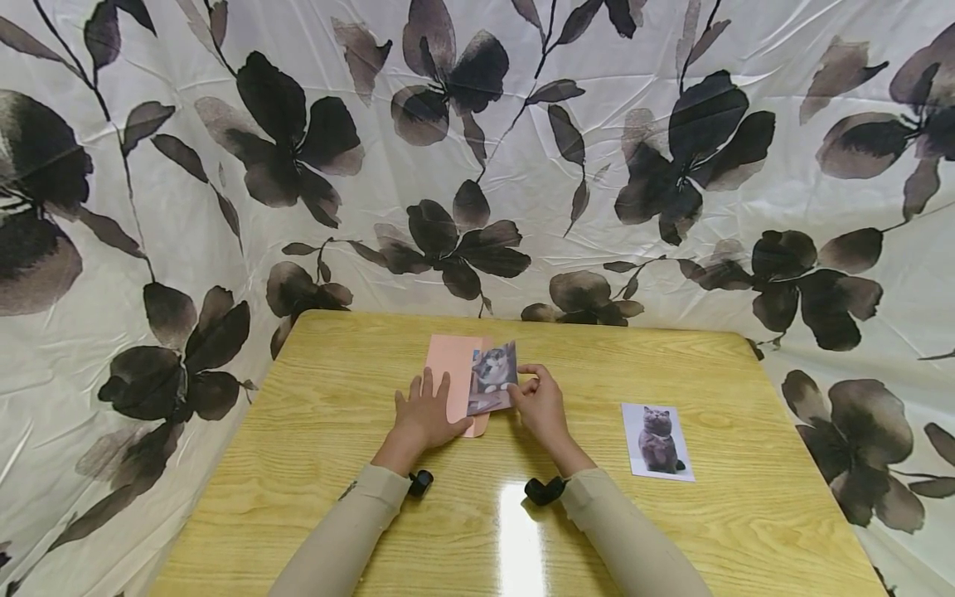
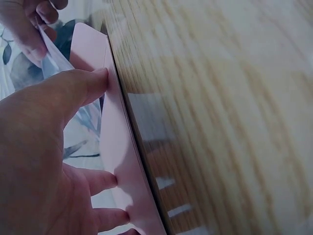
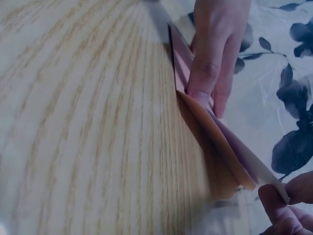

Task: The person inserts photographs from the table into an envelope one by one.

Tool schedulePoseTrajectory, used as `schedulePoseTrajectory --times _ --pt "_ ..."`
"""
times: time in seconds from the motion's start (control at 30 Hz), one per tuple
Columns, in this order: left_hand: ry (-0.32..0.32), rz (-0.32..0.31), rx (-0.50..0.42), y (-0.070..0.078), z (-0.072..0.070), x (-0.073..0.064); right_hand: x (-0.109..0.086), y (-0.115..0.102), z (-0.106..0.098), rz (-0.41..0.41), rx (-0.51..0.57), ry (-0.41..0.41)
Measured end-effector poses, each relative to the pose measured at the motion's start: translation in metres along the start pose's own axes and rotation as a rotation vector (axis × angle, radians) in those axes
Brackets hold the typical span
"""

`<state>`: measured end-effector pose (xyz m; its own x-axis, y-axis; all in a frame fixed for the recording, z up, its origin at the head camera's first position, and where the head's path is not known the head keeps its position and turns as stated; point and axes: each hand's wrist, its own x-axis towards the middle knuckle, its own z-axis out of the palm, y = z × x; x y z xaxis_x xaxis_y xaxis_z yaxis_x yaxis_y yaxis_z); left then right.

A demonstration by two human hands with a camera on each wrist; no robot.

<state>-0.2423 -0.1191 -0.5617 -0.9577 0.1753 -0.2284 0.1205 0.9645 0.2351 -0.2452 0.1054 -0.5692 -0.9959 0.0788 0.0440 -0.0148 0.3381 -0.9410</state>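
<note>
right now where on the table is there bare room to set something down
The yellow wood-grain table has bare patches left of the left hand and between the right hand and white photo of a grey cat. Crowded: the middle, with the pink paper envelope and grey-and-white cat picture.

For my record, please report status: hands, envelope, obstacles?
Left hand rests on pink envelope; right hand pinches cat photo over envelope's flap; seated-cat photo lies apart, not blocking.
</note>
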Motion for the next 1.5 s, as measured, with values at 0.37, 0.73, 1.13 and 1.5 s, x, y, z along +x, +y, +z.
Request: schedulePoseTrajectory --times 0.37,0.73,1.13,1.5 --pt "-0.010 -0.001 0.004 0.001 0.001 0.001 0.003 -0.001 0.002 -0.021 -0.071 0.010" --pt "-0.008 0.004 0.001 0.001 -0.001 -0.001 0.004 0.000 0.005 -0.032 -0.084 0.010" --pt "-0.007 0.002 0.008 0.000 0.000 0.000 0.000 0.001 0.016 -0.005 -0.061 -0.020" --pt "-0.004 -0.001 0.010 0.002 -0.001 -0.001 -0.006 -0.003 0.012 -0.060 -0.088 -0.004"
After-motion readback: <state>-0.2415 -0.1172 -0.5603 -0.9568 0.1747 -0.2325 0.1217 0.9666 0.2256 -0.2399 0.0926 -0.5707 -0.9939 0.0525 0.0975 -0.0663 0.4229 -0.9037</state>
